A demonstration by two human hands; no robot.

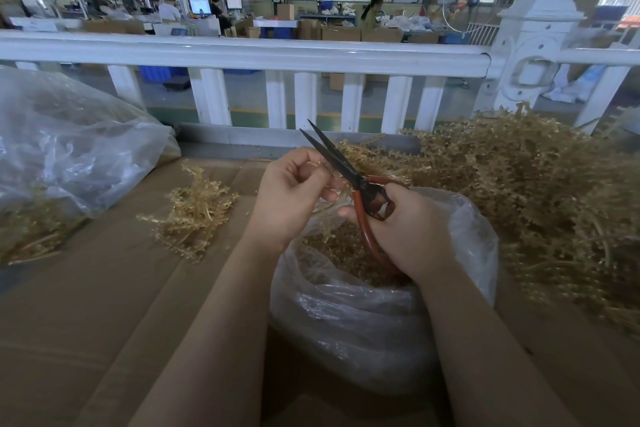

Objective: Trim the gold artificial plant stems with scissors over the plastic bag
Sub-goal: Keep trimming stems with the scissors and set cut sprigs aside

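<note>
My left hand [289, 198] pinches a thin gold stem [317, 164] just above the open clear plastic bag [374, 319], which holds gold trimmings. My right hand [403, 229] grips the red-handled scissors [360, 184]. Their dark blades are slightly parted and point up and away, right beside the pinched stem. A small bunch of gold stems [194, 215] lies on the cardboard to the left. A large heap of gold stems [530, 191] fills the right side.
Flattened cardboard [104, 315] covers the work surface. Another clear bag [65, 149] with gold stems inside sits at the far left. A white fence rail [242, 54] with a post [533, 55] runs across behind. Beyond it are people and boxes on a factory floor.
</note>
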